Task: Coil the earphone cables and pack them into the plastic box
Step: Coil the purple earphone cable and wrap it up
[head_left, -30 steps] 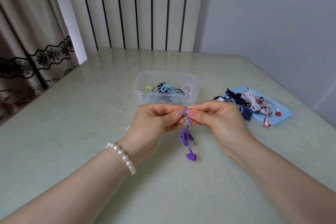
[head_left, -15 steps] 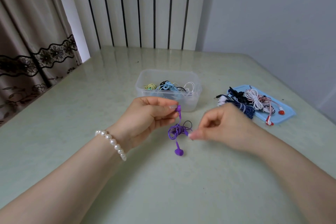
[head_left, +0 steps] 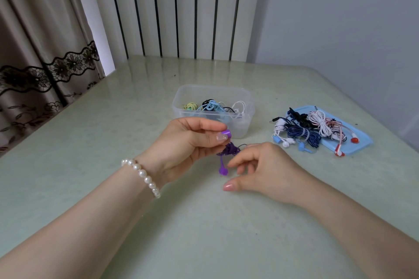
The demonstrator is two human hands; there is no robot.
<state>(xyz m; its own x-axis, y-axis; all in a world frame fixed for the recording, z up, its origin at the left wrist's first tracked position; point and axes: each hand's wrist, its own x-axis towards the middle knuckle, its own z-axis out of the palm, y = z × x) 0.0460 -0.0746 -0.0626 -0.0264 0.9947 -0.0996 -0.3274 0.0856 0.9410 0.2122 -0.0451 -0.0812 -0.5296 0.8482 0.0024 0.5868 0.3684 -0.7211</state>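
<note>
While my left hand pinches one purple bud between thumb and fingertips, the rest of the purple earphones hangs straight down from that pinch: a small tangled bundle just below my fingers, then the second bud dangling lowest, close above the table. So the long axis runs top to bottom from my grip. My right hand holds nothing; its fingers are loosely curled and apart, just beside the bundle on its right, with the fingertips nearly at the cord. That hand is the nearer one to take the loose part, I judge, while the left keeps the top end.

Beyond my left grip, almost touching my knuckles in this view, sits the box, with several coiled sets already inside. Well off to the right of both hands lies a blue lid carrying more earphones, still to be packed.

Only one head view is given. I cannot tell whether the bundle is neatly wound or knotted, nor where its plug is; my left fingers hide how the cord leaves the bud, and whether my right fingertips touch the cord is unclear.
</note>
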